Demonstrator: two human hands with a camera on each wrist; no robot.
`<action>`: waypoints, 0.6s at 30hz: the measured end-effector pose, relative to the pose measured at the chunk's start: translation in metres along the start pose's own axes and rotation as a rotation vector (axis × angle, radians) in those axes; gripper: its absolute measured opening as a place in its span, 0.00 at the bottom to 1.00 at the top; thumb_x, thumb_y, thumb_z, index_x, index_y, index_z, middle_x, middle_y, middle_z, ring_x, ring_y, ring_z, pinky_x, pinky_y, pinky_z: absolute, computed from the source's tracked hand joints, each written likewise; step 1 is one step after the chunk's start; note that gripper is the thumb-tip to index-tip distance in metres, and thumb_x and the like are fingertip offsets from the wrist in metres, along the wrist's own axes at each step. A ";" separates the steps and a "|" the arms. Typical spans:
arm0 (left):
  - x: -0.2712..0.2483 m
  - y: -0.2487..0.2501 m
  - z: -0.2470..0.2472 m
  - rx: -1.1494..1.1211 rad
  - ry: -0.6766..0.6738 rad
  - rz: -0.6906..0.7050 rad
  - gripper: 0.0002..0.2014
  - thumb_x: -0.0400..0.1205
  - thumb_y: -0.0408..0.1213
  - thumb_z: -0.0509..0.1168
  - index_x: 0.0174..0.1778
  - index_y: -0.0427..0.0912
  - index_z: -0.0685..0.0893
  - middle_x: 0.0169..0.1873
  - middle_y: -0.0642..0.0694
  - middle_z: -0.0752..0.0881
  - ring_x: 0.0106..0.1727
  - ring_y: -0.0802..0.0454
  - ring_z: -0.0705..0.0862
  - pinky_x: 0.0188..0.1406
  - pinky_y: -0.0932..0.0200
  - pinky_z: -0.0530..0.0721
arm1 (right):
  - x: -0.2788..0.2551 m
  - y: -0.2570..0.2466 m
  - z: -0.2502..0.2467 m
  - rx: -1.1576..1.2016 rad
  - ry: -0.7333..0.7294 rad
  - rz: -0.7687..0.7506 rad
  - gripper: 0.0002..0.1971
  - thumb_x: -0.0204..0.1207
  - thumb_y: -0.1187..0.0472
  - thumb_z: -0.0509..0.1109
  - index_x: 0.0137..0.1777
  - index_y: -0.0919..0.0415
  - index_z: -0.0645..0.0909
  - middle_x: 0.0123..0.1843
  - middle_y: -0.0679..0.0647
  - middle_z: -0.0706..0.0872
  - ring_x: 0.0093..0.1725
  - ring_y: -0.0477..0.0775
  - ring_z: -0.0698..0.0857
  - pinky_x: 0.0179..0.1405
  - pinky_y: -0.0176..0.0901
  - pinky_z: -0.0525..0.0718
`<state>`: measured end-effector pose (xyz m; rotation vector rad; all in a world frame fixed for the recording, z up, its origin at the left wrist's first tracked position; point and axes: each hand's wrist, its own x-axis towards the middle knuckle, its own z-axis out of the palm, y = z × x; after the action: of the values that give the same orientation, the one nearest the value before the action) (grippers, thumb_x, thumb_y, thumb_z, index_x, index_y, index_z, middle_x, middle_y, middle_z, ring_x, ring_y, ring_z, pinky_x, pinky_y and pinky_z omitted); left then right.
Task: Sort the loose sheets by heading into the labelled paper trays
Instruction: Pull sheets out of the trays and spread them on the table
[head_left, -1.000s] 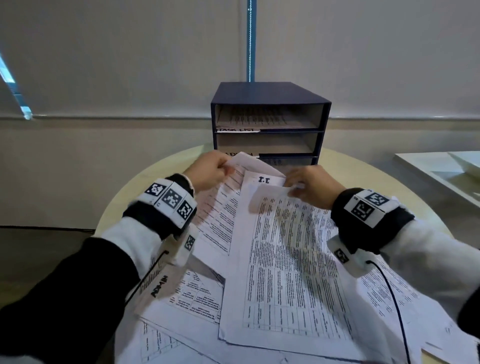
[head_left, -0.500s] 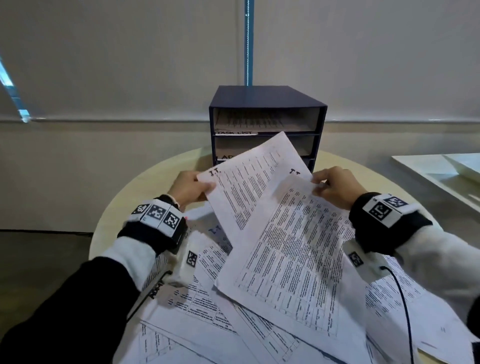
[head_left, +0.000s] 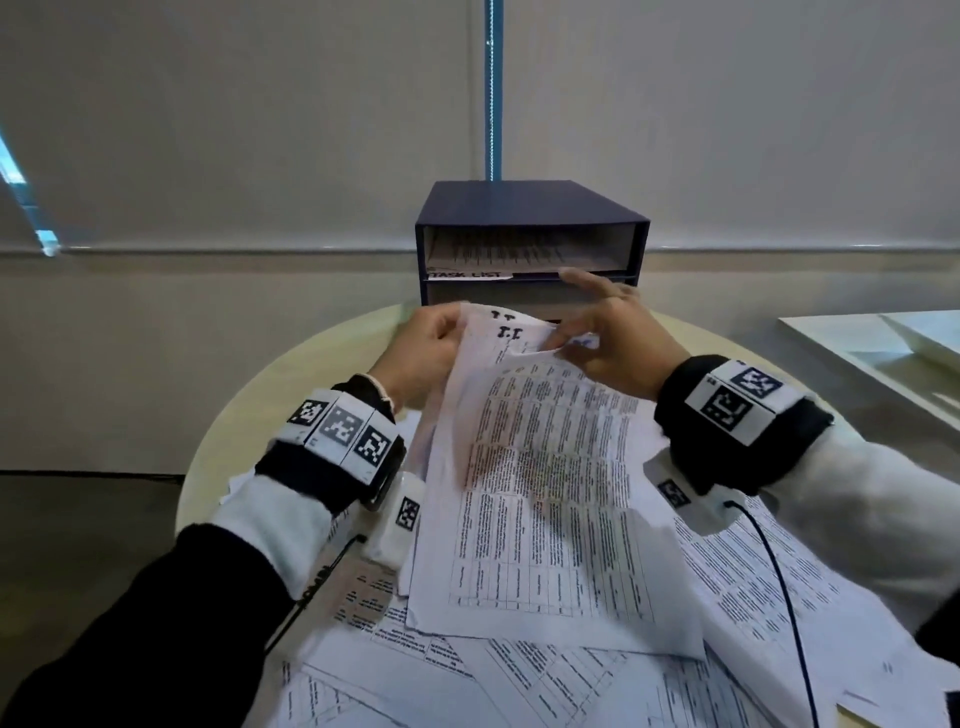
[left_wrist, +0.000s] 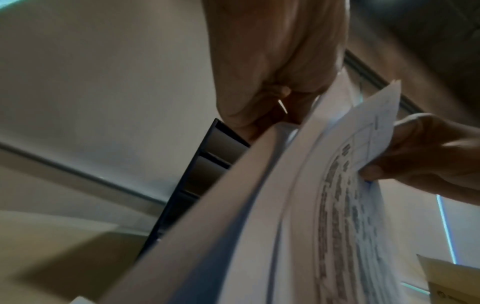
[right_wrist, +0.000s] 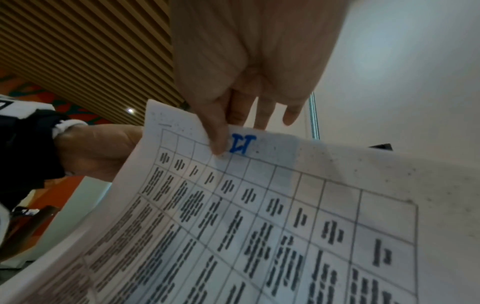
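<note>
We are in the gathering part of the job. Our left hand (head_left: 423, 353) pinches the top left edge of a few sheets (head_left: 550, 499) marked "I.T." and holds them up off the desk (head_left: 291, 384). Our right hand (head_left: 610, 343) pinches the top corner of the front sheet between thumb and first finger, right beside the blue heading, while its other fingers stick out straight. The sheets hang tilted, with their bottom edges just over the pile of loose sheets (head_left: 519, 680) that covers the desk in front of us.

The paper trays (head_left: 530, 244) stand at the back of the desk, just behind our hands. The top tray already has paper in it, and its label reads "TASK LIST". The labels on the lower trays are hidden behind our hands and the sheets, so we cannot read them.

Next, we think the held sheets need to be squared up so their edges match. Then we must find the tray whose label matches "I.T." and slide them in flat. Paper bends easily, so both hands should guide it into the slot.
</note>
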<state>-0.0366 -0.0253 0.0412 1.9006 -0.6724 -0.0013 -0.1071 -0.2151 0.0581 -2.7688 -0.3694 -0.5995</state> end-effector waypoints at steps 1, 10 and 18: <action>-0.001 0.003 0.000 -0.012 -0.037 0.009 0.08 0.83 0.33 0.61 0.51 0.43 0.85 0.42 0.51 0.87 0.42 0.56 0.86 0.43 0.59 0.85 | 0.001 -0.004 -0.002 0.020 -0.019 -0.030 0.10 0.74 0.67 0.71 0.54 0.59 0.88 0.65 0.46 0.80 0.77 0.50 0.67 0.76 0.47 0.61; -0.014 0.012 -0.007 -0.295 -0.160 -0.099 0.38 0.71 0.65 0.56 0.64 0.36 0.79 0.53 0.39 0.88 0.49 0.42 0.89 0.45 0.49 0.89 | 0.023 -0.011 -0.035 0.111 0.235 0.061 0.10 0.73 0.72 0.67 0.52 0.68 0.87 0.42 0.53 0.85 0.41 0.45 0.78 0.38 0.26 0.71; -0.014 -0.011 0.012 -0.393 -0.033 -0.177 0.20 0.88 0.45 0.47 0.58 0.37 0.80 0.56 0.34 0.85 0.56 0.38 0.85 0.60 0.40 0.82 | 0.021 -0.006 -0.024 -0.115 0.142 -0.010 0.02 0.72 0.64 0.72 0.43 0.62 0.84 0.66 0.56 0.77 0.67 0.57 0.72 0.69 0.57 0.68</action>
<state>-0.0474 -0.0260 0.0225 1.5757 -0.4828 -0.2602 -0.0992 -0.2133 0.0898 -2.8124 -0.3268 -0.8389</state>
